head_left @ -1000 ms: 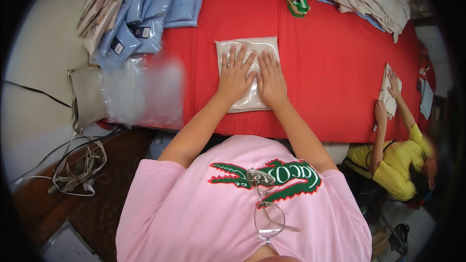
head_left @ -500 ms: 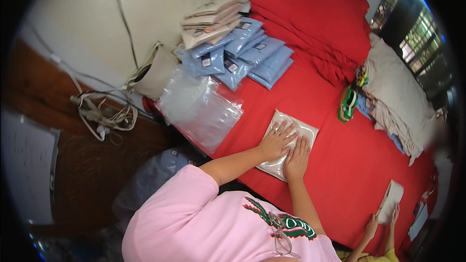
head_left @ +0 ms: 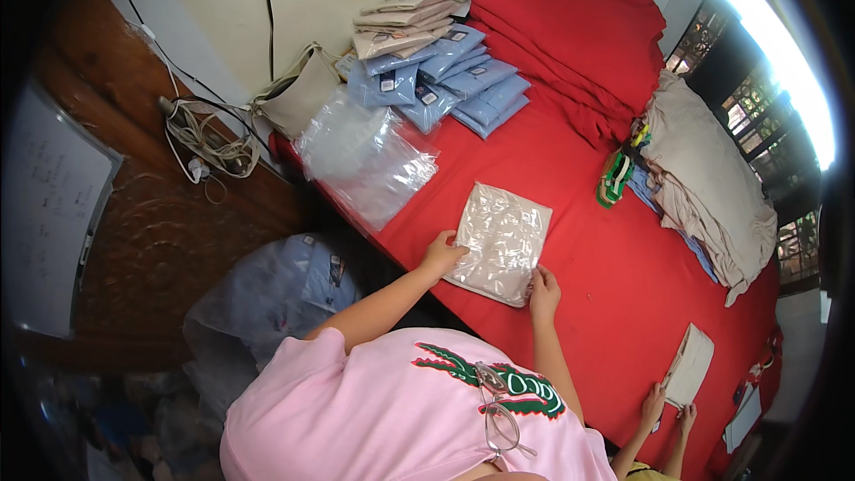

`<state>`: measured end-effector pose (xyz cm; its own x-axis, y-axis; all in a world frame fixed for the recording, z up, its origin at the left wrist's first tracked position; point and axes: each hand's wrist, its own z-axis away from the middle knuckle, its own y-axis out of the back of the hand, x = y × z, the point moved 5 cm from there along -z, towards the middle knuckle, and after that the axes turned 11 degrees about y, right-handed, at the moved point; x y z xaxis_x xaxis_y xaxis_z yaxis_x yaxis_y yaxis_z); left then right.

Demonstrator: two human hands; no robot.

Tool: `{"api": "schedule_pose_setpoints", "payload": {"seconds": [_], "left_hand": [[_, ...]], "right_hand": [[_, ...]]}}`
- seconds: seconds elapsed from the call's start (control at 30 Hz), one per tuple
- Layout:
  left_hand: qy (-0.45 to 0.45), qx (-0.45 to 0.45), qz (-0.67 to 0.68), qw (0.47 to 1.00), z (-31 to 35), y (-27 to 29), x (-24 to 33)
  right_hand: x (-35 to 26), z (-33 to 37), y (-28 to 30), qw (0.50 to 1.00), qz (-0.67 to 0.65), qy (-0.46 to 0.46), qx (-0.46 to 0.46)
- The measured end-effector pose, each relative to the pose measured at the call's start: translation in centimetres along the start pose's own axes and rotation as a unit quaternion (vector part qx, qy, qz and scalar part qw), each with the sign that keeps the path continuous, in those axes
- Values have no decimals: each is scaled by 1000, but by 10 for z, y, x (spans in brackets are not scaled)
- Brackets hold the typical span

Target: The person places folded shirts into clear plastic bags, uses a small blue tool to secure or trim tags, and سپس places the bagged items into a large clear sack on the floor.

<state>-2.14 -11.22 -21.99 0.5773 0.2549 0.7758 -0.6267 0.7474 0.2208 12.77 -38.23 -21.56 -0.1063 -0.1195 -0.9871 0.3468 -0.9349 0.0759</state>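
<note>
Lying flat on the red tablecloth (head_left: 592, 330), near the middle of its near edge, the beige packet (head_left: 500, 245) in clear plastic has the left hand (head_left: 442, 256) touching its left edge, whether gripping I cannot tell, while the right hand (head_left: 545, 292) pinches its near right corner. Clear plastic bags (head_left: 370, 165) lie to its left, with blue packets (head_left: 485, 80) and beige packets (head_left: 405, 13) piled beyond them. Farther right are a green object (head_left: 614, 180), heaped pale cloth (head_left: 708, 174) and, nearer, a co-worker's hands (head_left: 654, 405) holding folded beige cloth (head_left: 690, 365).
</note>
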Motion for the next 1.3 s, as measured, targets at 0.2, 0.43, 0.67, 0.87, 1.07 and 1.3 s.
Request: {"api": "schedule_pose_setpoints", "payload": {"seconds": [0.2, 0.43, 0.67, 0.87, 1.07, 1.3], "left_hand": [[-26, 41, -211, 976, -8, 27, 30], [-175, 18, -185, 967, -46, 20, 66], [-136, -109, -251, 952, -90, 22, 93], [-134, -225, -313, 913, -92, -1, 113], [-45, -290, -50, 955, -89, -6, 102], [-167, -304, 3, 938, -114, 57, 238]], "right_hand": [[-3, 19, 0, 993, -21, -111, -44], [-10, 30, -41, 997, 23, -55, 40], [-15, 15, -55, 989, -19, -120, 84], [-21, 15, -45, 970, -45, -172, 164], [-15, 17, -51, 958, -121, -158, 209], [-10, 10, -53, 960, -125, -160, 194]]}}
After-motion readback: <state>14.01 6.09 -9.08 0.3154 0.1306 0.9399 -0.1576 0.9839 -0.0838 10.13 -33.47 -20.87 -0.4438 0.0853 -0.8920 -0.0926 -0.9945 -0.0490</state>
